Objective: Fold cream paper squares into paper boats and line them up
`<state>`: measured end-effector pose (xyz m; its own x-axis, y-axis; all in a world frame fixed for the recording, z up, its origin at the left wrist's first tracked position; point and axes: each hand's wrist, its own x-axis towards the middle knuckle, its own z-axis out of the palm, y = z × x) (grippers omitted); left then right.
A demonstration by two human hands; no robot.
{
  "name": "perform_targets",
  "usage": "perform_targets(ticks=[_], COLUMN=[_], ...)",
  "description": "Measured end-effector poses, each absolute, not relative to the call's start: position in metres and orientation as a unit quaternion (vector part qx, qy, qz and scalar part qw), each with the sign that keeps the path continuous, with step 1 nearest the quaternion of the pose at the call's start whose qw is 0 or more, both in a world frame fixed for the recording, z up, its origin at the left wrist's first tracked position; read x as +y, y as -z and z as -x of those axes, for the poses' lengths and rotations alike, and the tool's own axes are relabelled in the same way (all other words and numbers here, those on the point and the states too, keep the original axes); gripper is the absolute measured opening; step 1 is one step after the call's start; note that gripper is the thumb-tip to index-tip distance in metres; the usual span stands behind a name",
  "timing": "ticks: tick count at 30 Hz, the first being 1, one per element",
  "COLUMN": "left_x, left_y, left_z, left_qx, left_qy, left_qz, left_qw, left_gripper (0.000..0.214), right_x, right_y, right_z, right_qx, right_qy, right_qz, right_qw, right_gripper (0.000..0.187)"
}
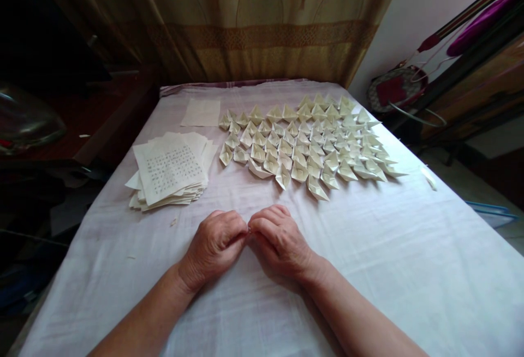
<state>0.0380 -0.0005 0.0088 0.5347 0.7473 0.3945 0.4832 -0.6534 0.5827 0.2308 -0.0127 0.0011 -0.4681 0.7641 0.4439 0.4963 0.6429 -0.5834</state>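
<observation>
Near the middle of the table, my left hand [216, 245] and my right hand [280, 242] meet at the fingertips, both with curled fingers. A tiny light speck shows where they touch; whatever they pinch is too small or hidden to name. Beyond them stand several rows of folded paper boats [292, 149], packed close together. A stack of paper sheets [170, 168], the top one covered in handwriting, lies ahead of my left hand. Behind that stack a single blank sheet [200, 112] rests flat.
A pale cloth [388, 248] covers the table. Small paper scraps [173, 222] lie left of my hands, and a white piece [429, 178] is by the right edge. A patterned curtain [254, 29] hangs behind. Dark furniture [118, 106] stands at left, a round bag [395, 89] at right.
</observation>
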Motion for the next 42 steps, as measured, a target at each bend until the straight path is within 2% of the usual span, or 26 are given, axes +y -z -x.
perform_targets(ticks=[5,9,15,19,26,30,34,42], left_x=[0.0006,0.0004,-0.0001,0.0005,0.0001,0.0003,0.0017,-0.0002], left_y=[-0.0081,-0.0066,-0.0040,-0.0079,-0.0129,-0.0093,-0.0066,-0.0075], left_z=[-0.0388,-0.0394,-0.0409,-0.0393,-0.0407,-0.0411,-0.0397,-0.0398], left_qx=[0.381,0.397,0.456,0.527,0.537,0.546,0.549,0.547], left_qy=[-0.324,-0.331,-0.335,-0.329,-0.306,-0.320,-0.329,-0.304], left_qz=[-0.827,-0.804,-0.749,-0.696,-0.642,-0.635,-0.656,-0.699], left_qw=[0.255,0.293,0.346,0.361,0.454,0.443,0.399,0.346], left_gripper=[0.007,0.009,0.006,0.033,0.033,0.031,0.028,0.026], right_x=[-0.0125,-0.0141,-0.0135,-0.0111,-0.0113,-0.0129,-0.0143,-0.0147], right_y=[0.0018,0.0048,0.0045,0.0045,0.0071,0.0046,0.0027,0.0007], right_z=[-0.2314,-0.2296,-0.2273,-0.2299,-0.2299,-0.2302,-0.2330,-0.2319], right_qx=[-0.816,-0.799,-0.782,-0.758,-0.776,-0.762,-0.732,-0.713], right_qy=[-0.199,-0.186,-0.167,-0.153,-0.116,-0.153,-0.182,-0.220], right_qz=[0.391,0.417,0.439,0.460,0.429,0.455,0.521,0.557], right_qw=[0.377,0.391,0.410,0.436,0.447,0.436,0.399,0.366], right_gripper=[0.010,0.005,0.009,0.010,0.010,0.005,0.013,0.016])
